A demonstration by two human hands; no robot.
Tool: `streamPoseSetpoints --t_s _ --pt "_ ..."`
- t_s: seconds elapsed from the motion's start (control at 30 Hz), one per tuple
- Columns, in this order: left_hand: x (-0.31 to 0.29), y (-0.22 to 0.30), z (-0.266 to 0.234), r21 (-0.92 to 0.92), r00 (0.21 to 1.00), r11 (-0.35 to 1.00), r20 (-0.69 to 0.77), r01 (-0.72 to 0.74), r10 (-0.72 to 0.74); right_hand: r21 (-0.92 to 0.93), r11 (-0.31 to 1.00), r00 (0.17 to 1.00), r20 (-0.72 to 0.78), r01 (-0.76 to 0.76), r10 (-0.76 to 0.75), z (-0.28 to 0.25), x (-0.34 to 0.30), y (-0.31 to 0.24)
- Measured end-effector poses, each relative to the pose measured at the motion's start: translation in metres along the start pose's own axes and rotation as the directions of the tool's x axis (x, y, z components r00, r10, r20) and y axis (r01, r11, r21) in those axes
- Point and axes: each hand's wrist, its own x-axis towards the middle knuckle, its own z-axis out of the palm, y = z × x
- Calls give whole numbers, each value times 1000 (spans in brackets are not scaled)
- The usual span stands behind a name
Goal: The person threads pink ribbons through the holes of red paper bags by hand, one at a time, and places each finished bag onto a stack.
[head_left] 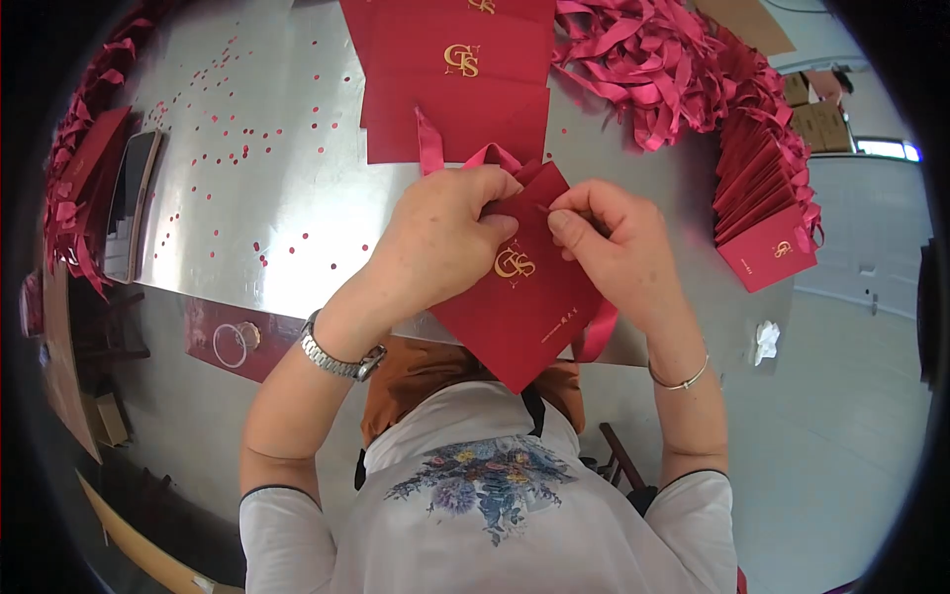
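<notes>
A flat red paper gift bag (pixel 529 327) with a gold emblem is tilted cornerwise in front of my body. My left hand (pixel 435 233) is closed on its upper left edge, thumb on the front face. My right hand (pixel 618 243) pinches thumb and forefinger together at the upper right part of the bag. A thin dark red end pokes out at those fingertips; it looks like ribbon. A pinkish-red ribbon (pixel 596 335) hangs at the bag's right edge, below my right hand. Another piece of ribbon (pixel 428 144) rises behind my left hand.
Beyond my hands lies a stack of red bags (pixel 455 114) on the metal table (pixel 297 208). Heaped ribbons (pixel 643 69) and a fanned row of bags (pixel 757 188) stand at right. A phone (pixel 134 208) leans at left beside more ribboned bags (pixel 89 158). Small red paper dots are scattered about.
</notes>
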Motion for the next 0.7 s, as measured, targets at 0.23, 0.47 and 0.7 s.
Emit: streamPoseSetpoints --t_s 0.23,0.47,0.7 --pt "2 4 -5 -108 992 988 75 113 -106 -109 987 990 -53 121 -128 7 -2 2" --pt "5 1 -6 -111 993 989 85 95 -86 -194 973 989 -57 125 -138 8 3 -7" --pt "3 2 -7 -77 997 996 67 46 -41 -345 924 984 -6 167 -180 6 13 -18"
